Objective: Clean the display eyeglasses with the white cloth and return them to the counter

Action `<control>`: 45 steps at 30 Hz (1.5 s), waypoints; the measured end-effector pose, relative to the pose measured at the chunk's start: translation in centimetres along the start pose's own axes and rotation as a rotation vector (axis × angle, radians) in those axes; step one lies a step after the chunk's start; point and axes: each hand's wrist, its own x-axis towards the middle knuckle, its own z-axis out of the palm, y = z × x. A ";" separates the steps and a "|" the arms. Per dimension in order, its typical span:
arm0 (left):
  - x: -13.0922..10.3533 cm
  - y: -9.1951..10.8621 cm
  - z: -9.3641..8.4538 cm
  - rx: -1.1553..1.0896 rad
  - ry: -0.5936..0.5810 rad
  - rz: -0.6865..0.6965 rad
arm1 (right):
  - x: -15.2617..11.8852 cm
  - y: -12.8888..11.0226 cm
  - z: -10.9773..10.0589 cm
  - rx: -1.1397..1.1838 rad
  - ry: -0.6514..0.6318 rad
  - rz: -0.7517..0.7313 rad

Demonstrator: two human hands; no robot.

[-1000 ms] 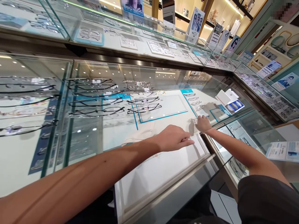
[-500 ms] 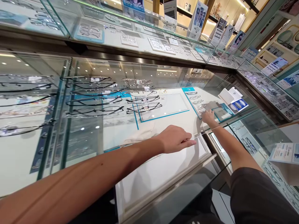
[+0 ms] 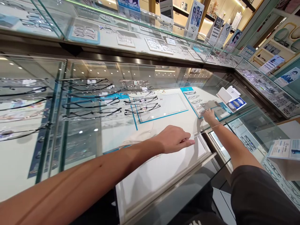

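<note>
My left hand (image 3: 174, 139) reaches over the white display tray (image 3: 164, 168) and pinches the edge of a glass pane (image 3: 196, 135) between thumb and fingers. My right hand (image 3: 209, 116) is farther in, at the near end of a row of thin metal eyeglass frames (image 3: 195, 101) lying on a teal-bordered pad. Its fingertips are closed on the nearest thin frame (image 3: 201, 111). To the left of both hands lie dark-rimmed glasses (image 3: 142, 108) in rows.
Glass counters run left and right, with more frames under glass (image 3: 89, 112). A raised glass shelf (image 3: 131, 40) carries further frames and upright advert cards (image 3: 195, 17). White and blue leaflets (image 3: 231, 98) sit at the right. A brochure stand (image 3: 284, 149) is by my right arm.
My right hand has carried a thin frame away from me, onto the near end of the row on the teal-bordered pad. My left hand has stayed at the glass edge.
</note>
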 end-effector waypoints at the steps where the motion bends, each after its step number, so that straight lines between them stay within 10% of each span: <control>1: 0.0 0.0 0.0 0.001 0.003 0.003 | -0.1 0.0 -0.3 0.009 0.010 0.010; 17: 0.0 0.2 0.1 0.010 -0.036 -0.044 | 0.4 -3.3 -1.9 0.205 0.108 0.001; 26: 0.0 0.2 0.0 0.007 -0.018 -0.025 | 0.4 -0.6 -1.8 0.293 0.038 0.242; 45: -0.1 -0.1 0.2 0.009 0.007 -0.002 | 0.0 -0.6 -1.9 0.368 0.003 0.264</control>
